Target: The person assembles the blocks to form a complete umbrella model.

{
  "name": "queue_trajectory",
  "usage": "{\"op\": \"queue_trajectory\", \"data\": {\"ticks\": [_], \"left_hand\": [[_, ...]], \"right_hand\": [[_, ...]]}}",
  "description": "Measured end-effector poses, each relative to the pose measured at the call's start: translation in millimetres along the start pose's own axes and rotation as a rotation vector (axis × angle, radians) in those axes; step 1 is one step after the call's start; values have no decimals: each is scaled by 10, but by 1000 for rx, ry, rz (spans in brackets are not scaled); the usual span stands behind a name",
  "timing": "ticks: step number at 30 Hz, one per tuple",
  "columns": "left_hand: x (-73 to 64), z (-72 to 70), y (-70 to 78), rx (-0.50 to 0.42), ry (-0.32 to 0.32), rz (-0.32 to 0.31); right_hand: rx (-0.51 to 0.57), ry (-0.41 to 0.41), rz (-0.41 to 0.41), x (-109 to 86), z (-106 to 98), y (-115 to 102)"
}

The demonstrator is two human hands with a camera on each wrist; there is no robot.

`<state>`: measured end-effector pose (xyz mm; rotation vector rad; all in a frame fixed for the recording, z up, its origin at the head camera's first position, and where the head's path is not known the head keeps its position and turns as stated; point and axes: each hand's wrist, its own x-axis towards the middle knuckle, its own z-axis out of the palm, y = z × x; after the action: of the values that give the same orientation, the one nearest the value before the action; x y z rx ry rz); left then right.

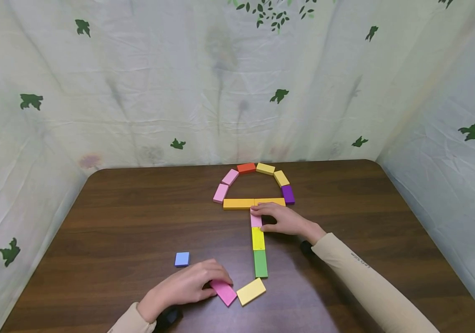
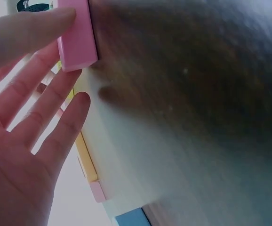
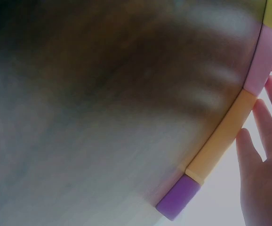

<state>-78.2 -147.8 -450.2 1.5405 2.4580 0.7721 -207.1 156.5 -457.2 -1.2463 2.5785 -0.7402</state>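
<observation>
My left hand (image 1: pixel 191 283) grips a bright pink block (image 1: pixel 224 292) between thumb and fingers at the table's near side. One corner of that block meets a pale yellow block (image 1: pixel 251 292) on its right. Up the table, my right hand (image 1: pixel 285 218) rests its fingertips on a light pink block (image 1: pixel 256 219), the thumb close to the bright yellow block (image 1: pixel 258 238). In the right wrist view its fingers look nearly straight along the light pink block (image 3: pixel 263 59) and the orange block (image 3: pixel 223 134). A green block (image 1: pixel 260 263) continues the column toward me.
Two orange blocks (image 1: pixel 238 204) lie end to end above the column. Over them arches a row of pink, red (image 1: pixel 246 168), yellow and purple blocks (image 1: pixel 288 194). A blue square block (image 1: pixel 181 259) lies apart, beyond my left hand. A patterned curtain (image 1: pixel 179 83) borders the dark wooden table (image 1: pixel 137 222).
</observation>
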Motion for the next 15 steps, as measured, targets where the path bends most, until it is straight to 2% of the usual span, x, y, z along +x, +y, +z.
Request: {"op": "queue_trajectory", "data": {"ticks": [8,15], "left_hand": [[-48,-27,-10,-4,-7,-79],[-65,-38,-16,-11,-2,-100]], "right_hand": [[5,-1,-2,-2,-12,-22],[11,0,1,3,1,-10]]}}
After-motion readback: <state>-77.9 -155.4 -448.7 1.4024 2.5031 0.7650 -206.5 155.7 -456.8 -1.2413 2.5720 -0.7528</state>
